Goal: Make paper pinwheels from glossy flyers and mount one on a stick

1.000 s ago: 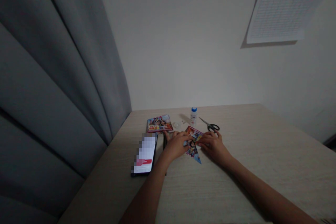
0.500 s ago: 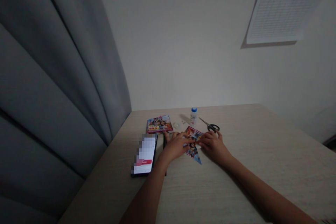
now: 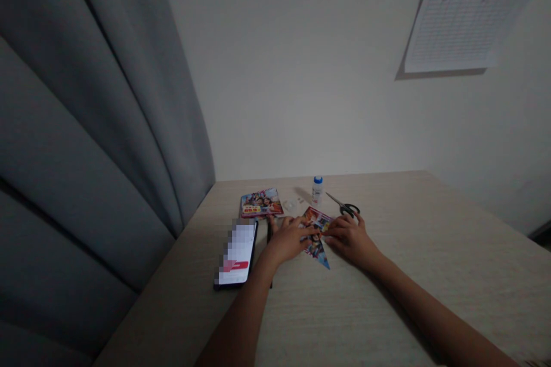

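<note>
A folded piece of colourful printed paper [image 3: 317, 253] lies on the table between my hands, with a pointed corner towards me. My left hand [image 3: 288, 239] rests across its left side, fingers stretched out and spread, the index finger reaching to the middle of the sheet. At the right edge, my right hand [image 3: 349, 237] has its fingers pinched together on the paper; the fingertips are partly hidden. Black-handled scissors [image 3: 348, 209] lie just beyond my right hand, their blades pointing away to the left.
A white bottle with a blue cap [image 3: 317, 189] stands at the back. Left of it are a small clear round object [image 3: 290, 205] and a stack of printed leaflets [image 3: 262, 204]. A phone [image 3: 236, 255] lies left of my forearm, beside a thin dark stick [image 3: 270, 230]. A grey curtain [image 3: 107, 97] hangs left.
My left index finger has shifted slightly on the paper, and my right fingertips have moved a little at its edge. Everything else stays in place.
</note>
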`<action>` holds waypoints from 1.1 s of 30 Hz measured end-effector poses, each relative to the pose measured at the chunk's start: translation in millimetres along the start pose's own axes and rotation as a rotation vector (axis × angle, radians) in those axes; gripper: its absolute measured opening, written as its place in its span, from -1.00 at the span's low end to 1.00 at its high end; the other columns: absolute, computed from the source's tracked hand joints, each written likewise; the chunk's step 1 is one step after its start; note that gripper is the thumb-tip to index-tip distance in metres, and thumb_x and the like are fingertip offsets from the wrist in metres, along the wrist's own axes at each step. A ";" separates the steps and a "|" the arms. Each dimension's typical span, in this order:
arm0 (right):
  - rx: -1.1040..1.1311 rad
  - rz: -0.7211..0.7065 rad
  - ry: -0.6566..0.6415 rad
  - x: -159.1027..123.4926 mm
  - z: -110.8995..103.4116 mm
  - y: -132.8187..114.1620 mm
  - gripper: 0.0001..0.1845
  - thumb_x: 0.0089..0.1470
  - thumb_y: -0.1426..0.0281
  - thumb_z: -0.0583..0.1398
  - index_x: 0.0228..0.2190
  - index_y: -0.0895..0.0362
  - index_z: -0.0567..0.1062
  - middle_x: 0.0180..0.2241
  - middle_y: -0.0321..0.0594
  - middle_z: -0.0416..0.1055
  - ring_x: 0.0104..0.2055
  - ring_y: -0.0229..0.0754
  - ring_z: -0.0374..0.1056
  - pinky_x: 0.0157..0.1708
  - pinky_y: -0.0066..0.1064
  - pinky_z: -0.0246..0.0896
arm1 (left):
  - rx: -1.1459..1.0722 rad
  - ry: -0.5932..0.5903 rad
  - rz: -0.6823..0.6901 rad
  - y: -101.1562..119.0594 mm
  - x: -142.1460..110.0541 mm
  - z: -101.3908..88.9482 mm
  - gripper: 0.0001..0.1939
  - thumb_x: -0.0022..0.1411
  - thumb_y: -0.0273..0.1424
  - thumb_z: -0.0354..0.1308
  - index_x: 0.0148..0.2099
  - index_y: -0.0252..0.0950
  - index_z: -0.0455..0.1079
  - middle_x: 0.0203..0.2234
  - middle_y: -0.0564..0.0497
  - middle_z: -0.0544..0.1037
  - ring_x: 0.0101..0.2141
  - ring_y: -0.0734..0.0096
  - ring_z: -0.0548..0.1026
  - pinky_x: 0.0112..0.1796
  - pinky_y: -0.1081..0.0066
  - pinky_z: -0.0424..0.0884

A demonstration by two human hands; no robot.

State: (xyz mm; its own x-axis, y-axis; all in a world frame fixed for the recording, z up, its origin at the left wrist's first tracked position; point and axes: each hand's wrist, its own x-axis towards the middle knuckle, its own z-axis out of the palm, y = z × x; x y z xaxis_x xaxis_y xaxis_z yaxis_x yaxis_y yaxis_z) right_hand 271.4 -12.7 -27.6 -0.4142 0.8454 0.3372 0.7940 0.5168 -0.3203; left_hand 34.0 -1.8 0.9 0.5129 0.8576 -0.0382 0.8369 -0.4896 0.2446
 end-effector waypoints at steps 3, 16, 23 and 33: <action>0.008 0.002 -0.002 0.6 -0.7 -0.7 -0.78 0.24 0.14 0.17 -0.18 -0.17 0.61 -0.12 -0.24 0.55 0.06 0.02 0.30 0.24 0.25 -0.37 | -0.014 0.006 0.006 -0.8 -0.3 -0.3 -0.60 0.38 -0.16 0.04 0.21 0.36 0.27 0.29 0.18 0.27 0.25 -0.05 0.15 0.11 -0.57 -0.43; 0.024 0.016 -0.011 0.9 -1.4 -1.3 -0.76 0.24 0.12 0.16 -0.20 -0.14 0.62 -0.12 -0.21 0.54 0.07 0.04 0.29 0.22 0.25 -0.31 | 0.008 -0.022 0.013 0.7 -1.9 -3.6 -0.60 0.34 0.05 0.00 0.20 0.43 0.26 0.28 0.15 0.27 0.24 -0.09 0.15 0.09 -0.58 -0.43; 0.031 0.025 -0.017 0.6 -1.0 -1.3 -0.77 0.24 0.14 0.17 -0.17 -0.18 0.61 -0.10 -0.22 0.53 0.08 0.04 0.28 0.22 0.27 -0.34 | 0.009 -0.057 0.004 1.7 -0.8 -4.9 -0.61 0.35 0.04 -0.01 0.20 0.43 0.25 0.30 0.18 0.24 0.26 -0.09 0.12 0.07 -0.59 -0.47; 0.022 0.024 -0.022 0.7 -1.0 -1.5 -0.75 0.23 0.11 0.16 -0.17 -0.17 0.62 -0.12 -0.23 0.53 0.07 0.04 0.27 0.22 0.26 -0.32 | 0.036 -0.054 -0.001 1.6 -1.7 -4.9 -0.58 0.35 0.04 -0.02 0.23 0.41 0.22 0.32 0.14 0.22 0.26 -0.07 0.12 0.14 -0.51 -0.42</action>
State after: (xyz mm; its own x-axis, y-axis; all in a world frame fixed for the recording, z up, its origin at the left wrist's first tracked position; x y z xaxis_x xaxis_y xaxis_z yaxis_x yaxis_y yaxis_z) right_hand 270.4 -12.9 -26.0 -0.4051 0.8603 0.3094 0.7942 0.4988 -0.3471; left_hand 33.5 -3.3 6.1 0.5206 0.8489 -0.0912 0.8434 -0.4947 0.2097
